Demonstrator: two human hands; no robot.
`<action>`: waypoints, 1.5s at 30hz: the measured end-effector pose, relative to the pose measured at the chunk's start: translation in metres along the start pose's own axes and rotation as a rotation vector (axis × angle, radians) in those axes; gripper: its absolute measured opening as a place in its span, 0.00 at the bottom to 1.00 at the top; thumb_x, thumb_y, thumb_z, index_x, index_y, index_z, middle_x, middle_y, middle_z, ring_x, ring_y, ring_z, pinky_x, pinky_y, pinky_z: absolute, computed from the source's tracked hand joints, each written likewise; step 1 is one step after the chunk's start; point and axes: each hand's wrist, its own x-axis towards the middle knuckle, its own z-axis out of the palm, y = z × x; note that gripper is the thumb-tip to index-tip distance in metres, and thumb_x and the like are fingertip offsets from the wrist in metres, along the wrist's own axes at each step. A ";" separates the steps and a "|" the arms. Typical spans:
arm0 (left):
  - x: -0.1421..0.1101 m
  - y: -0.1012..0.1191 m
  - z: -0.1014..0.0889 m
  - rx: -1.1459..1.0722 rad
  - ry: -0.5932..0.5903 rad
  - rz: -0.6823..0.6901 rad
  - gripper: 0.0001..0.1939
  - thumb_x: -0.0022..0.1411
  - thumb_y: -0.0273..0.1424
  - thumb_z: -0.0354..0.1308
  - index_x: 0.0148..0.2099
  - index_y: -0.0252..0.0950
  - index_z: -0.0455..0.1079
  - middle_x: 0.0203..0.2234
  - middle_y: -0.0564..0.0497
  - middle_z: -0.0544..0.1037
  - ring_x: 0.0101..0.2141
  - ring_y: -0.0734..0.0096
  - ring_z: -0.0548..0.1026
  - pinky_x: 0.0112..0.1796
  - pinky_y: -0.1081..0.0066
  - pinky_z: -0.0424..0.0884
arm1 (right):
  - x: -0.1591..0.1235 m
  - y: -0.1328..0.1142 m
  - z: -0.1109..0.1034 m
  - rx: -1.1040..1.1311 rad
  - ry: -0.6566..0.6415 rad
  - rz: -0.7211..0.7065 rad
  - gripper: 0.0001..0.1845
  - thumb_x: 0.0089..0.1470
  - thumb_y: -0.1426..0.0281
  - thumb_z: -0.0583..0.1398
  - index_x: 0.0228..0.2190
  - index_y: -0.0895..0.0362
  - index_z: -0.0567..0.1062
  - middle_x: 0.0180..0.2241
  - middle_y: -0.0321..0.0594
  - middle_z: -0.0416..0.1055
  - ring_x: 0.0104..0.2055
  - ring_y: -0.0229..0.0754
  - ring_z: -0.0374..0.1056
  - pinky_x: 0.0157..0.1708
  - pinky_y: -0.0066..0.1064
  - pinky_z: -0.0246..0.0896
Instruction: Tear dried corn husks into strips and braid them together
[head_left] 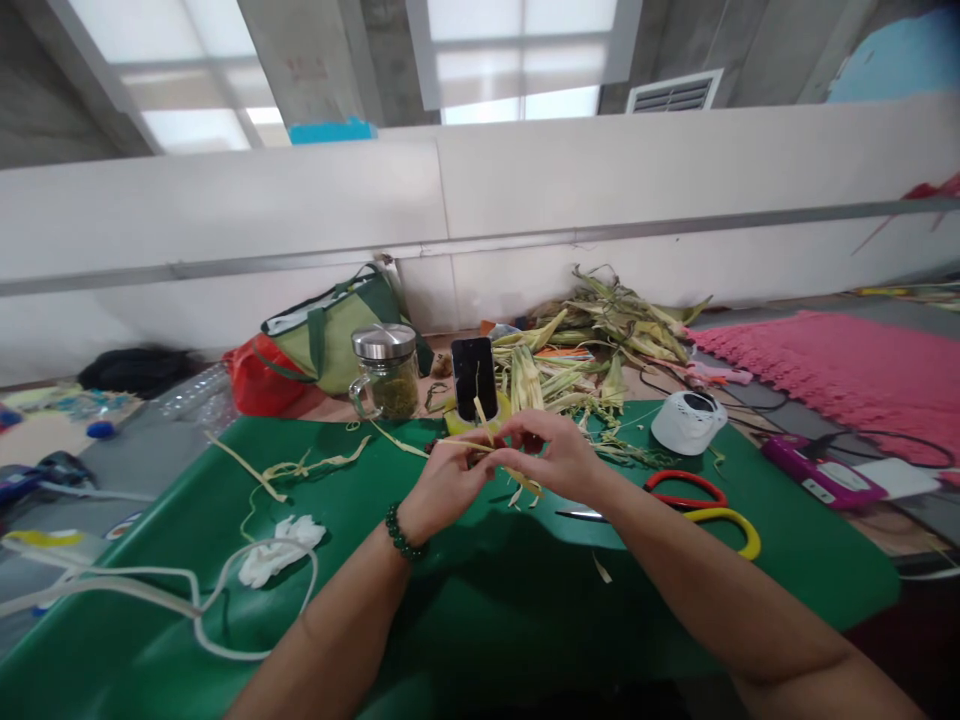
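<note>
Both hands meet above the middle of a green mat (570,620). My left hand (448,480), with a dark bead bracelet (400,532) at its wrist, is closed on pale yellow corn husk strips (529,482). My right hand (551,450) pinches the same strips from the other side, its fingers bent close to the left ones. Strip ends stick out above and below the fingers; the part between them is mostly hidden. Scissors (726,510) with one red and one yellow handle lie beneath my right forearm. A phone (474,378) stands upright just beyond the hands.
Behind lies a heap of corn husks (600,330). A lidded glass mug (390,385) and a green bag (330,335) stand back left. At right are a white roll-shaped object (686,425) and a purple power strip (821,470). White cable (187,600) and crumpled tissue (281,555) lie left.
</note>
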 end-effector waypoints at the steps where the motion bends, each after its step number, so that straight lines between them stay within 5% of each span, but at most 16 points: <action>1: -0.001 0.000 0.002 0.064 -0.002 0.029 0.08 0.53 0.24 0.52 0.27 0.32 0.71 0.26 0.49 0.76 0.28 0.71 0.71 0.30 0.74 0.65 | -0.001 0.001 0.001 -0.074 0.012 -0.073 0.09 0.50 0.64 0.62 0.26 0.58 0.72 0.23 0.35 0.68 0.23 0.33 0.61 0.24 0.24 0.55; 6: -0.002 -0.008 0.011 0.275 -0.002 0.073 0.11 0.47 0.17 0.49 0.24 0.33 0.70 0.23 0.50 0.75 0.26 0.72 0.71 0.29 0.74 0.63 | -0.006 0.003 0.005 -0.387 0.046 -0.258 0.06 0.51 0.68 0.59 0.25 0.57 0.71 0.25 0.36 0.70 0.26 0.34 0.63 0.26 0.24 0.53; 10: -0.002 -0.012 0.013 0.278 0.019 0.075 0.10 0.48 0.19 0.51 0.19 0.33 0.66 0.18 0.51 0.72 0.22 0.73 0.68 0.27 0.74 0.62 | -0.007 0.003 0.007 -0.331 0.026 -0.248 0.04 0.50 0.73 0.57 0.30 0.57 0.72 0.26 0.37 0.70 0.26 0.34 0.65 0.27 0.24 0.55; 18: 0.002 -0.008 0.002 -0.244 -0.209 -0.049 0.11 0.56 0.33 0.54 0.30 0.31 0.73 0.24 0.49 0.77 0.28 0.69 0.74 0.33 0.72 0.69 | 0.002 0.004 0.005 0.367 0.065 0.216 0.07 0.47 0.68 0.58 0.22 0.56 0.65 0.17 0.30 0.64 0.18 0.33 0.64 0.19 0.23 0.59; 24: 0.003 -0.004 -0.008 -0.462 -0.309 -0.224 0.15 0.53 0.41 0.60 0.30 0.31 0.73 0.22 0.49 0.77 0.25 0.71 0.74 0.30 0.72 0.70 | 0.006 0.002 0.003 0.595 0.167 0.347 0.11 0.45 0.65 0.60 0.20 0.56 0.64 0.13 0.29 0.64 0.15 0.32 0.62 0.18 0.25 0.60; 42: 0.000 0.000 0.006 -0.285 -0.178 -0.179 0.11 0.55 0.34 0.56 0.29 0.30 0.73 0.20 0.49 0.76 0.21 0.74 0.70 0.24 0.75 0.67 | 0.004 0.000 0.002 0.473 0.127 0.334 0.12 0.44 0.62 0.62 0.23 0.57 0.67 0.16 0.30 0.65 0.17 0.32 0.63 0.18 0.24 0.60; 45: 0.003 0.001 0.001 -0.365 -0.026 -0.219 0.16 0.56 0.40 0.56 0.33 0.30 0.74 0.22 0.49 0.76 0.24 0.73 0.71 0.26 0.75 0.67 | 0.005 0.000 -0.002 0.393 -0.046 0.406 0.18 0.46 0.57 0.62 0.19 0.58 0.69 0.15 0.32 0.65 0.16 0.31 0.62 0.16 0.23 0.57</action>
